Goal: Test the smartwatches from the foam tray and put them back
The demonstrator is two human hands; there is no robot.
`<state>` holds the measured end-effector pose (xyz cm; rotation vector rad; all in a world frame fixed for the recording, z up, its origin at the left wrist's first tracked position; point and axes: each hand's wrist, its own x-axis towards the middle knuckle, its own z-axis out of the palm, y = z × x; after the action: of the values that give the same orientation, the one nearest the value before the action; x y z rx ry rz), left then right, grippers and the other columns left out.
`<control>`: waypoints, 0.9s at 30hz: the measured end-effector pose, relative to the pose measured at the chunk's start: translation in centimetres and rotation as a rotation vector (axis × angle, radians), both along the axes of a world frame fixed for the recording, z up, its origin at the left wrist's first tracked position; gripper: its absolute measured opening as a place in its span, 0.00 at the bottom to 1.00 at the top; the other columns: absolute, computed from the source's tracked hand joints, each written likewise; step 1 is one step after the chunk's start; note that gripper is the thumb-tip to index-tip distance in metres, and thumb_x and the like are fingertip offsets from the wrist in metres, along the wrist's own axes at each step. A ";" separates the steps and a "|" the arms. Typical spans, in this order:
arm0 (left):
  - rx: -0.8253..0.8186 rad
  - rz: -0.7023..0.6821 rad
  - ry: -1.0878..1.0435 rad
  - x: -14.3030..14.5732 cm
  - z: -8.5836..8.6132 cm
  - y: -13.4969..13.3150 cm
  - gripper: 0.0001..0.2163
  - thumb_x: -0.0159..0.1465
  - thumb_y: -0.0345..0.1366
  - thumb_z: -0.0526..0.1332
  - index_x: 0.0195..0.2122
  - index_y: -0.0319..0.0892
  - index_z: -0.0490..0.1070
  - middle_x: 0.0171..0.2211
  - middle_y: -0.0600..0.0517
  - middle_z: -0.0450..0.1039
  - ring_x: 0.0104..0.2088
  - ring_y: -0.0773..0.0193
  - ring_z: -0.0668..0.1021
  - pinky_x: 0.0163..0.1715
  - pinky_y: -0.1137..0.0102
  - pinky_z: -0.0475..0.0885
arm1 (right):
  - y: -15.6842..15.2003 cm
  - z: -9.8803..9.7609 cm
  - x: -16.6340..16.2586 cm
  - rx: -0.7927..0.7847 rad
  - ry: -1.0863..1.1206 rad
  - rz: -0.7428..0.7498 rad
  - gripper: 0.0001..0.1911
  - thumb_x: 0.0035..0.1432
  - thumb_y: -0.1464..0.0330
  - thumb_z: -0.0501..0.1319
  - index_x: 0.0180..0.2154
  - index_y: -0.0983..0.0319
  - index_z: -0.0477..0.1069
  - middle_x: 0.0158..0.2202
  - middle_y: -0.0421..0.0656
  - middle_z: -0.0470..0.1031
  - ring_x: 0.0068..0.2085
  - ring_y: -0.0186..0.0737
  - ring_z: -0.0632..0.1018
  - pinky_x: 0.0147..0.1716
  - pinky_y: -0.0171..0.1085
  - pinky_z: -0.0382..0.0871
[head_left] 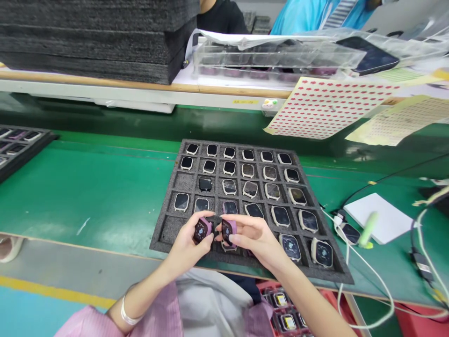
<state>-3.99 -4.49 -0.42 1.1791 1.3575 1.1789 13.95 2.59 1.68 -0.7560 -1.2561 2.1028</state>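
My left hand (187, 243) is closed round a small purple watch body (202, 230), its dark screen facing me. My right hand (254, 235) pinches a second purple watch body (228, 230) right beside it; the two nearly touch. Both hands hover over the near edge of a dark foam tray (168, 234) with a grid of pockets. Most pockets hold watch bodies with pale or dark frames (280, 215); a few on the left side are bare.
Green conveyor belt (87, 192) under the tray. Another foam tray (17, 145) at far left. Sticker sheets (322, 107), clear plastic trays (273, 58) and stacked foam (94, 37) on the shelf behind. White pad (382, 217), cables and a charger at right. Red bin with watches (284, 309) below. Other people stand behind the shelf.
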 end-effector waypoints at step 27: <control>-0.058 0.011 -0.132 0.1 -0.2 0.0 0.22 0.61 0.31 0.59 0.57 0.43 0.60 0.33 0.55 0.65 0.24 0.72 0.67 0.26 0.77 0.65 | 0.2 0.1 -0.1 -0.003 0.016 0.000 0.19 0.53 0.69 0.68 0.49 0.58 0.74 0.42 0.48 0.79 0.42 0.47 0.79 0.36 0.41 0.77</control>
<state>-3.86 -4.53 -0.60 1.0362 1.2912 1.1956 13.84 2.75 1.83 -0.7395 -1.2450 2.1065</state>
